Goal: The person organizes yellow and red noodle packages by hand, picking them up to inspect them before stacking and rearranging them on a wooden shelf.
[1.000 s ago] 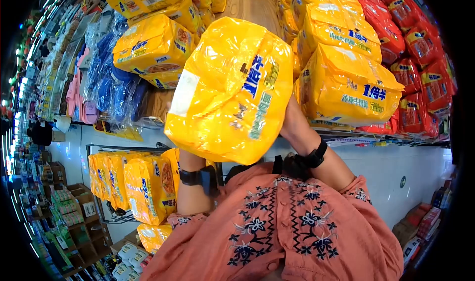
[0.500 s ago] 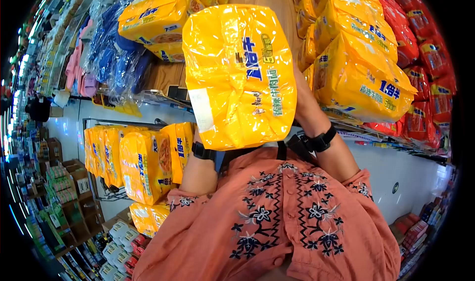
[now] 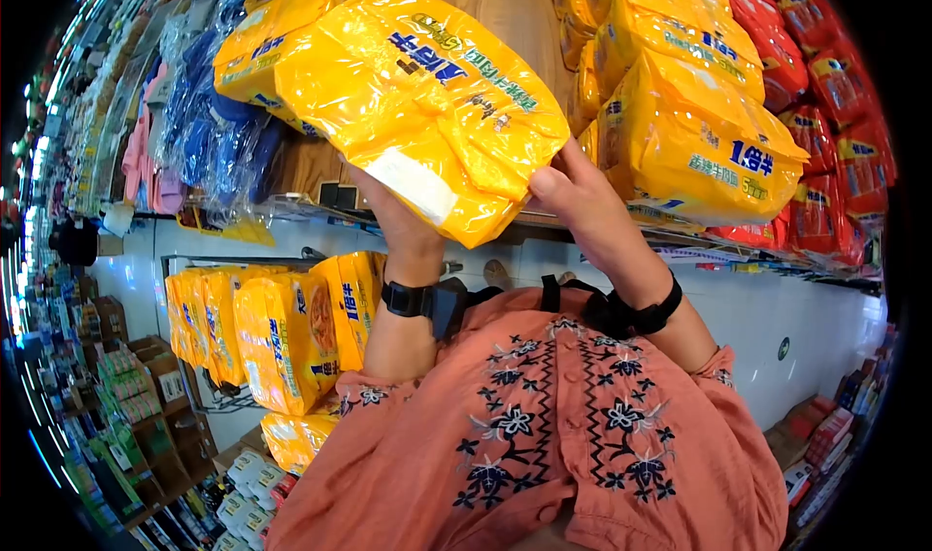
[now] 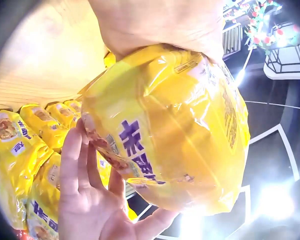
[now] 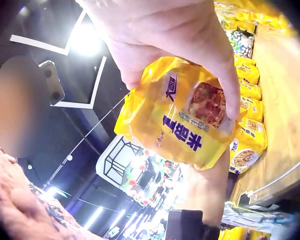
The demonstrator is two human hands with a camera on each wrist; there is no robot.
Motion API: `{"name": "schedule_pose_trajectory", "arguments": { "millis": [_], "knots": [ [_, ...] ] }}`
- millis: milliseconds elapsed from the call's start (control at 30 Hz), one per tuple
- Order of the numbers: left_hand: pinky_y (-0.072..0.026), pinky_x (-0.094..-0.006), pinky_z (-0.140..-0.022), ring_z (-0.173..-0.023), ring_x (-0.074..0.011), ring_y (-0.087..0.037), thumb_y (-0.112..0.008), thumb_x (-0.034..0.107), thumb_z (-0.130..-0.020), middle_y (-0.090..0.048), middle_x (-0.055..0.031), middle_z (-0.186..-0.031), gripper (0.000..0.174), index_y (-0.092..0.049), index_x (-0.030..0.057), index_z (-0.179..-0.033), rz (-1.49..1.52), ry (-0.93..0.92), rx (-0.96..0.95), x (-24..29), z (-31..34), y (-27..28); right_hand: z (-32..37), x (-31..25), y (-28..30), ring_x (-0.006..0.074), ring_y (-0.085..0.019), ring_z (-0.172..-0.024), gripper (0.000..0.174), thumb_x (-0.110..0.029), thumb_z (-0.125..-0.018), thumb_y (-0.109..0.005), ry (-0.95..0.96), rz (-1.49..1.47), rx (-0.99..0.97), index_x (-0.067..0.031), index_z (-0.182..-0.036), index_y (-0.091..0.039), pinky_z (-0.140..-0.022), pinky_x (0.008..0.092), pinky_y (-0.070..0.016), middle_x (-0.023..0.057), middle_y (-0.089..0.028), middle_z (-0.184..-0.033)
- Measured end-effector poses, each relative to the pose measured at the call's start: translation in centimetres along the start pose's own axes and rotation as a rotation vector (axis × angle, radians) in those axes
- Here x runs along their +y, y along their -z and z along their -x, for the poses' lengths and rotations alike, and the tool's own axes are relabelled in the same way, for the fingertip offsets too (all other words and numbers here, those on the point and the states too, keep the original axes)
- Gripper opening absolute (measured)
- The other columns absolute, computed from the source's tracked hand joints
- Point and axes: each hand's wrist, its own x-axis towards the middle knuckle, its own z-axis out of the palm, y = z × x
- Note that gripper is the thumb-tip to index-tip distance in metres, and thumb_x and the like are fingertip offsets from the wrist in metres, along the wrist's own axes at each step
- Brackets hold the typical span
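A yellow multipack of instant noodles (image 3: 427,95) is held up in front of the body, tilted, with blue lettering and a white label on its near side. My right hand (image 3: 594,211) grips its right end, thumb on the near face; the right wrist view shows the fingers (image 5: 230,90) spread round the wrapper. My left hand (image 3: 403,221) supports the pack from below at its left, fingers hidden behind it in the head view. A picture of a noodle bowl shows on the pack (image 5: 175,120) in the right wrist view.
Stacked yellow noodle packs (image 3: 694,148) stand to the right on a wooden display table (image 3: 495,7), with red packs (image 3: 825,143) beyond. More yellow packs (image 3: 282,337) fill a wire rack at lower left. Blue plastic-wrapped goods (image 3: 218,124) hang at the left.
The noodle pack has turned from roughly upright to slanting, its upper part swinging left and away. My hands now show more below it, and the right thumb has come into view.
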Motion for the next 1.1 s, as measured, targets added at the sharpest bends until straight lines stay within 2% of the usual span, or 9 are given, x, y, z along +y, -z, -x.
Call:
{"name": "schedule_pose_trajectory", "arguments": {
  "millis": [100, 300, 400, 433, 600, 1100],
  "knots": [
    [-0.0332, -0.0445, -0.119, -0.144, -0.0298, -0.038, -0.032, 0.067, -0.102, -0.037, -0.0085, -0.157, 0.076, -0.027, 0.0131, -0.155, -0.012, -0.015, -0.063, 0.8, -0.5, 0.6, -0.1, -0.5, -0.1, 0.02, -0.048, -0.135, 0.083, -0.046, -0.093, -0.064, 0.031, -0.035, 0.005, -0.0042, -0.155, -0.028, -0.11, 0.0364, -0.0407, 0.0098, -0.045, -0.149],
    [-0.0349, -0.0469, -0.118, -0.143, -0.0272, -0.04, -0.041, 0.059, -0.103, -0.036, -0.007, -0.158, 0.069, -0.03, 0.0141, -0.154, -0.202, -0.068, 0.037, 1.1, 0.1, 2.6, -1.2, -0.2, 1.1, 0.0198, -0.044, -0.14, 0.075, -0.041, -0.097, -0.056, 0.159, -0.077, 0.03, -0.001, -0.154, -0.029, -0.116, 0.0327, -0.0333, 0.0115, -0.045, -0.151],
    [-0.0351, -0.0482, -0.118, -0.142, -0.0264, -0.041, -0.047, 0.054, -0.103, -0.038, -0.0073, -0.157, 0.066, -0.033, 0.0135, -0.153, -0.296, -0.08, 0.0, 1.2, 0.8, 2.8, -1.5, 0.1, 1.5, 0.0193, -0.045, -0.139, 0.071, -0.039, -0.098, -0.054, 0.172, -0.084, 0.04, -0.0004, -0.153, -0.031, -0.116, 0.0318, -0.0326, 0.011, -0.046, -0.151],
    [-0.0349, -0.0484, -0.118, -0.142, -0.0267, -0.042, -0.049, 0.053, -0.102, -0.04, -0.0072, -0.156, 0.066, -0.033, 0.0133, -0.153, -0.238, -0.049, 0.002, 1.4, 1.1, 2.4, -1.5, 0.2, 1.3, 0.0147, -0.049, -0.124, 0.065, -0.04, -0.098, -0.055, 0.198, -0.105, 0.083, 0.0015, -0.146, -0.042, -0.108, 0.0287, -0.0347, 0.0078, -0.054, -0.134],
    [-0.0337, -0.0492, -0.119, -0.141, -0.028, -0.043, -0.055, 0.052, -0.1, -0.045, -0.0069, -0.154, 0.068, -0.037, 0.0123, -0.152, 0.109, 0.078, -0.01, 2.1, 1.1, 1.9, -1.6, 0.0, 1.0, 0.0134, -0.05, -0.123, 0.061, -0.038, -0.099, -0.053, 0.221, -0.131, 0.081, 0.0014, -0.144, -0.044, -0.107, 0.0284, -0.0354, 0.0071, -0.055, -0.134],
    [-0.0337, -0.0508, -0.119, -0.141, -0.0291, -0.043, -0.059, 0.054, -0.097, -0.044, -0.007, -0.154, 0.071, -0.039, 0.0121, -0.151, 0.009, 0.065, 0.032, 2.0, 2.3, 2.7, -1.6, -0.1, 1.0, 0.0132, -0.051, -0.126, 0.059, -0.037, -0.1, -0.053, 0.207, -0.155, 0.049, 0.002, -0.145, -0.043, -0.109, 0.0287, -0.0371, 0.0078, -0.056, -0.136]
  ]
}}
